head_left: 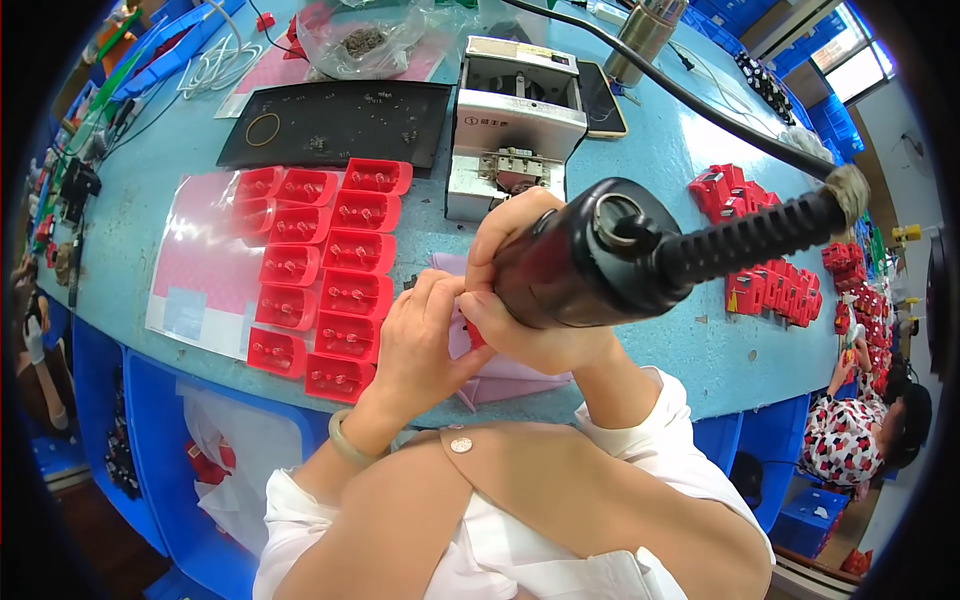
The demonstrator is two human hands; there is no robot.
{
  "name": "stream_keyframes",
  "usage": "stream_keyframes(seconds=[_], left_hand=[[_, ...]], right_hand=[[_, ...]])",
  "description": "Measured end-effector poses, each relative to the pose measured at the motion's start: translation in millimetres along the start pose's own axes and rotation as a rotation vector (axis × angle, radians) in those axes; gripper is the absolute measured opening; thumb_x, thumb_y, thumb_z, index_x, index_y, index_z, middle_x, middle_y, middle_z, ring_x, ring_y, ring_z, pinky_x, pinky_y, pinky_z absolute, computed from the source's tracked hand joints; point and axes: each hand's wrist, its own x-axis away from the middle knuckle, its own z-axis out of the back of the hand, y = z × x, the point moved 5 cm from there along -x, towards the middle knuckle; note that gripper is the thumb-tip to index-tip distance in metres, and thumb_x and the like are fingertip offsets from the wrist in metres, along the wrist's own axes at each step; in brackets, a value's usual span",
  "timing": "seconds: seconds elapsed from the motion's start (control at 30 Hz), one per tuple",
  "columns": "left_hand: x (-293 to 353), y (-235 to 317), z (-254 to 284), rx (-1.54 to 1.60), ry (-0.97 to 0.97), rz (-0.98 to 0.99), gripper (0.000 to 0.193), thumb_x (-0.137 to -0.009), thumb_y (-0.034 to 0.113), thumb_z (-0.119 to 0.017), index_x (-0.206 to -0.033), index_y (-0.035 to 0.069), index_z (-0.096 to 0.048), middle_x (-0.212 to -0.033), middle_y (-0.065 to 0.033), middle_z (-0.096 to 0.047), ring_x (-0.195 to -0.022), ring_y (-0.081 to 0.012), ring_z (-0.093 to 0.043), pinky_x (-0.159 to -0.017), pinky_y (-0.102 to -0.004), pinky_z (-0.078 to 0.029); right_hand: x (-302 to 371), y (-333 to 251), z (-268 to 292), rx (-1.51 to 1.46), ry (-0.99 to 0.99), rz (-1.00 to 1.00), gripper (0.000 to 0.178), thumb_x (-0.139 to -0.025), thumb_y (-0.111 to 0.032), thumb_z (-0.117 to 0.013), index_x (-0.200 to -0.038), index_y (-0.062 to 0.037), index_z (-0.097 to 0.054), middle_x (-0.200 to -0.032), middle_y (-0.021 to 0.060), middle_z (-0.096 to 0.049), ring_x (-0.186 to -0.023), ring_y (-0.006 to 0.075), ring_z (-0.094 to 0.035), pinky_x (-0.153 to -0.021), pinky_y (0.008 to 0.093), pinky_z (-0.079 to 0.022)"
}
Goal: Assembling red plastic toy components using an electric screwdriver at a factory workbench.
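My right hand (535, 320) is wrapped round a black electric screwdriver (575, 265), which stands upright with its ribbed cable end toward me. Below it, my left hand (415, 335) has its fingers closed on a small red plastic part (472, 338), mostly hidden by my fingers. The screwdriver's tip is out of sight behind my hands. Under both hands lies a folded pink-lilac cloth (515, 388) on the blue tabletop. To the left, several open red plastic housings (350, 292) with clear pieces inside stand in columns. A white screw feeder (515, 130) stands just beyond my hands.
A black tray (340, 110) with small loose parts lies far left, near a clear plastic bag (365, 45). Beside the feeder is a phone (603, 100). Red assembled parts (770, 290) are grouped at the right. A thick black cable (700, 105) arches overhead. Another person (850, 430) sits at far right.
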Motion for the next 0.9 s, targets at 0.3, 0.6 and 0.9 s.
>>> stream_keyframes(seconds=[0.3,0.6,0.9], left_hand=[[0.2,-1.0,-8.7,-0.011,-0.031,0.014,0.056,-0.06,0.015,-0.075,-0.109,0.005,-0.049,-0.097,-0.0112,-0.051,-0.086,-0.0313,-0.054,-0.073,-0.0391,-0.045],[-1.9,6.8,-12.5,0.095,-0.034,0.051,0.057,-0.06,0.014,-0.074,-0.11,0.002,-0.051,-0.098,-0.0141,-0.052,-0.09,-0.0332,-0.054,-0.076,-0.041,-0.045],[64.8,60.2,68.0,0.028,0.002,0.035,0.05,-0.064,0.019,-0.074,-0.106,0.005,-0.05,-0.098,-0.0141,-0.053,-0.087,-0.0338,-0.057,-0.073,-0.0412,-0.046]], right_hand=[[4.8,6.2,2.2,0.025,-0.003,-0.001,0.024,-0.066,0.001,-0.066,-0.085,-0.0035,-0.052,-0.075,0.0038,-0.054,-0.064,0.0104,-0.052,-0.058,0.0244,-0.043],[3.6,8.8,-4.8,-0.042,-0.169,-0.004,0.021,-0.066,-0.001,-0.067,-0.08,-0.003,-0.052,-0.077,0.0051,-0.053,-0.061,0.014,-0.049,-0.056,0.026,-0.042],[69.7,-56.8,8.4,-0.134,0.346,-0.171,0.043,-0.064,0.001,-0.061,-0.104,-0.0077,-0.046,-0.066,0.0012,-0.045,-0.055,0.0129,-0.046,-0.055,0.0194,-0.037]])
